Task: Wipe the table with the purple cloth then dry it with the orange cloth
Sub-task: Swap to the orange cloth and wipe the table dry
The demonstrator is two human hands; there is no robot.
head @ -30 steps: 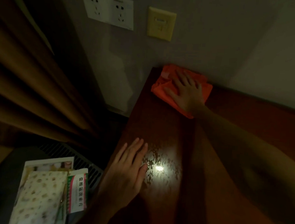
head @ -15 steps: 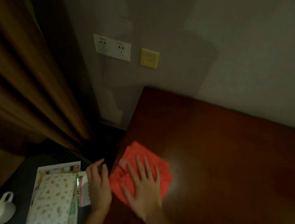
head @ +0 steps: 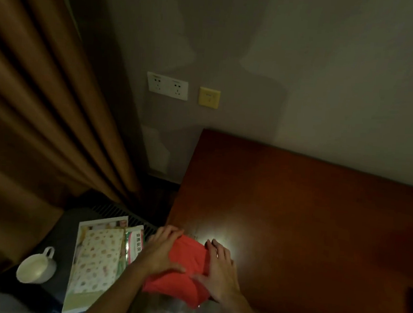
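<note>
A: What's nearest the camera?

B: The orange cloth (head: 182, 269), a bright red-orange patch bunched into a rough slab, lying at the near left corner of the surface (head: 295, 214), its lower edge hanging past the near edge.

A: And the hands?

B: Both are on it. The left hand (head: 161, 252) lies over the cloth's left side, fingers bent round its far corner and thumb laid across the fabric. The right hand (head: 218, 267) presses the right side with fingers mostly straight. Whether the left truly pinches the fabric is hard to say in this dim light; it looks so.

A: Beside them?

B: Left of the surface, a dark low stand carries a patterned packet (head: 96, 264) on printed paper, a small sachet (head: 134, 245) and a white cup (head: 37, 269).

A: Farther off?

B: A bright glare spot just beyond the right hand, then bare reddish wood. A brown curtain (head: 42, 104) hangs left; on the wall sit a white double socket (head: 167, 86) and a yellow plate (head: 209, 97).
</note>
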